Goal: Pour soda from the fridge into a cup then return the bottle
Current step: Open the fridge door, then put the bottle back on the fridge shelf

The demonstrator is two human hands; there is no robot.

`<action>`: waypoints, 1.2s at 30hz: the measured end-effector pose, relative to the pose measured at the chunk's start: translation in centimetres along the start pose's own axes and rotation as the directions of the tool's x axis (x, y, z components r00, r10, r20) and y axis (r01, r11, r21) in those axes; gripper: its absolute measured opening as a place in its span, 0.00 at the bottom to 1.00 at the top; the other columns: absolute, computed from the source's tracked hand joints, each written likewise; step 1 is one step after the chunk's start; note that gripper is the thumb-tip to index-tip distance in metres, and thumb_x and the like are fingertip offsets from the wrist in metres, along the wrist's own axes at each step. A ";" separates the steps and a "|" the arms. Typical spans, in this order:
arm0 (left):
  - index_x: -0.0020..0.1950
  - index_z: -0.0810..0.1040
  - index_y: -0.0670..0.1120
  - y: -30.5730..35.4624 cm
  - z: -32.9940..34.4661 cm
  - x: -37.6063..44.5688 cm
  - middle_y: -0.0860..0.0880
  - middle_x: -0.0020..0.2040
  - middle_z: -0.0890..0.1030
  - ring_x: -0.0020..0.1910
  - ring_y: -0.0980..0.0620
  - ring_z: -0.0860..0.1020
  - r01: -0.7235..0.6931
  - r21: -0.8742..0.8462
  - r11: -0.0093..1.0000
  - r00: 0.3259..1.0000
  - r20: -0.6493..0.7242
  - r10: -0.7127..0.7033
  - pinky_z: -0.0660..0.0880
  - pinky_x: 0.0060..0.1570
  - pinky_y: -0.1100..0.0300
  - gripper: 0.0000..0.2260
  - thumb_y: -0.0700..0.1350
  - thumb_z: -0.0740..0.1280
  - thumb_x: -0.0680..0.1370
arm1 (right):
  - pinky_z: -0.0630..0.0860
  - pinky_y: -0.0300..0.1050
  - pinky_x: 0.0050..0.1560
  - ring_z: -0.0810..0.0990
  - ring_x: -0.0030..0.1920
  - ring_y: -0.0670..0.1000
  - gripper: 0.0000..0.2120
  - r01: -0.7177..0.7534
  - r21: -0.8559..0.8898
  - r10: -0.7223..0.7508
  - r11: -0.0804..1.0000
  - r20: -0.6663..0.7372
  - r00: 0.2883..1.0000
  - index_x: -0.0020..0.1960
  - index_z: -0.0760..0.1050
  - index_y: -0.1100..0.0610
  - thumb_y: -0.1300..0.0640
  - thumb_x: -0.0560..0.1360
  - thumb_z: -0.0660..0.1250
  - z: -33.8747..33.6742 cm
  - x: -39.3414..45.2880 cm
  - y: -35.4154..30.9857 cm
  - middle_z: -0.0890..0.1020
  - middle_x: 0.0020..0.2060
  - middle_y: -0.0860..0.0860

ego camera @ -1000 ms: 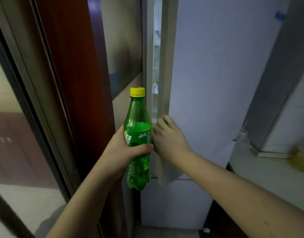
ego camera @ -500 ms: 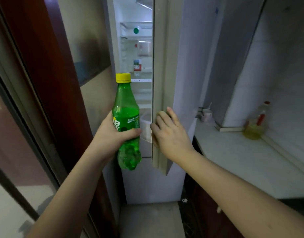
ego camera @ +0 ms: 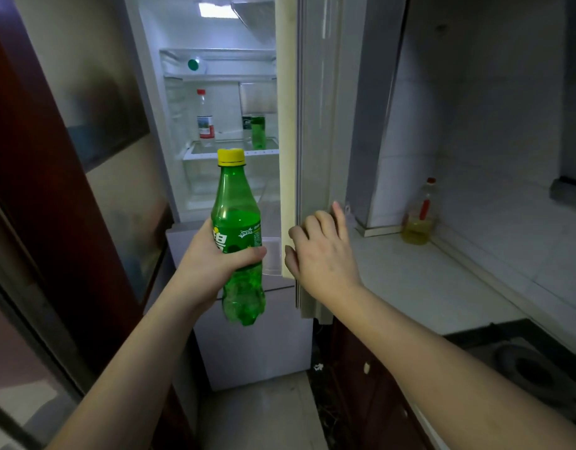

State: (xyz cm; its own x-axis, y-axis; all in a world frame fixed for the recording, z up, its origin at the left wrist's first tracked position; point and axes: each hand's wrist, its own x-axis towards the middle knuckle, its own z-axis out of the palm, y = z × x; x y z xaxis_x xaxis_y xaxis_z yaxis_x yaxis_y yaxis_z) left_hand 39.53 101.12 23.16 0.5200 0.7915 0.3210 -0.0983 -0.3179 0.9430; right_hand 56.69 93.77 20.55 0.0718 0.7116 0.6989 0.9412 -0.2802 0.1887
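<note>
The left hand (ego camera: 212,264) has its grip wrapped around the middle of the green soda bottle (ego camera: 239,235), holding it upright, yellow cap on, in front of the open fridge (ego camera: 221,131). The right hand (ego camera: 322,251), fingers loose and holding nothing, rests against the edge of the fridge door (ego camera: 312,125). If the right hand lets go, the door could swing back onto the bottle or the forearm. A hasty reach could also knock over the clear bottle (ego camera: 204,120) or the green bottle (ego camera: 257,131) standing on the shelf (ego camera: 231,151).

- The room is dim; the brightest light is the fridge lamp (ego camera: 217,10) inside the open fridge.
- Wide-angle bending warps the edges.
- Counter (ego camera: 442,280) and corners sit murky, slightly soft.
</note>
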 end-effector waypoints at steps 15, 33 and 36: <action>0.53 0.76 0.52 -2.0 -2.9 4.6 0.55 0.40 0.82 0.42 0.54 0.82 0.013 0.023 1.000 0.997 -0.083 -0.011 0.78 0.44 0.53 0.23 0.42 0.79 0.61 | 0.66 0.53 0.62 0.74 0.51 0.58 0.14 -0.036 0.148 0.034 0.988 0.016 0.999 0.51 0.78 0.58 0.49 0.73 0.62 4.4 5.2 -1.8 0.78 0.45 0.55; 0.53 0.76 0.56 -3.9 -13.9 23.0 0.52 0.45 0.83 0.46 0.51 0.83 -0.108 0.100 0.989 0.978 -0.168 0.124 0.80 0.51 0.46 0.23 0.43 0.80 0.63 | 0.64 0.50 0.61 0.71 0.61 0.55 0.22 -0.082 0.176 0.062 0.981 0.118 0.991 0.68 0.69 0.54 0.45 0.77 0.59 13.1 24.4 -5.2 0.75 0.59 0.52; 0.53 0.77 0.57 -3.7 -14.4 26.4 0.49 0.47 0.84 0.49 0.47 0.83 -0.136 0.077 0.988 0.976 -0.160 0.147 0.79 0.53 0.43 0.23 0.45 0.78 0.62 | 0.64 0.49 0.60 0.71 0.61 0.55 0.22 -0.080 0.167 0.061 0.983 0.114 0.992 0.68 0.68 0.54 0.45 0.78 0.58 14.5 27.2 -5.0 0.75 0.60 0.52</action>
State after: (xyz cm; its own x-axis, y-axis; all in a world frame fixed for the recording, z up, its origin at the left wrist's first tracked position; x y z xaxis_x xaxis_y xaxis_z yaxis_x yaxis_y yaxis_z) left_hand 41.42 130.72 29.41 0.3574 0.8095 0.4658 -0.1025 -0.4617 0.8811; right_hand 58.69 123.86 28.64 0.1665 0.7618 0.6260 0.9743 -0.2249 0.0145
